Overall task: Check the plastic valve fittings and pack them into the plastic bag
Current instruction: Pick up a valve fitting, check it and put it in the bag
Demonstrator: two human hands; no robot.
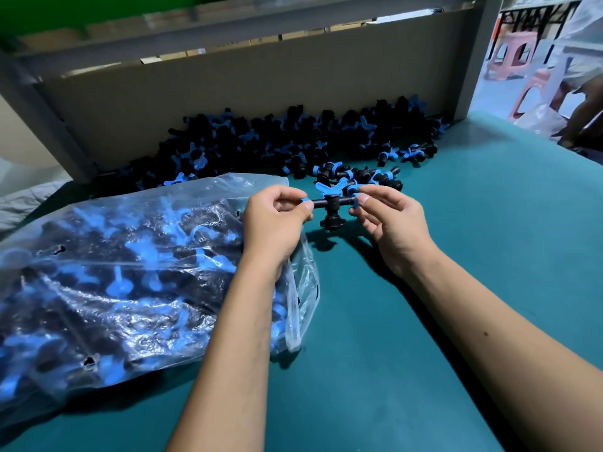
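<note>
The left hand (pixel 277 220) and right hand (pixel 388 220) hold one valve (pixel 332 207) between them, lifted above the tabletop (pixel 456 288), just right of the bag (pixel 114 272) mouth. Each hand pinches a blue end ring between thumb and fingertips, so both are closed on the valve.

The valve's long axis runs left to right, roughly level, as a black tube between the two rings. Its blue butterfly handle points up and away from the person, and a short black stub with a flared end points down toward the tabletop.

This looks like the checking step. To do it well, keep the pinch light and only on the rings, so the tube, handle and stub stay in sight. Rolling the valve about its long axis would show every side. I would judge each ring worth a gentle tug to test its seat. Cracks or flaws are too small to tell from here.

The bag lies left of the valve, already well filled, its opening under the left wrist. A pile (pixel 293 141) of unchecked valves sits beyond the valve, against the board (pixel 228 93).
</note>
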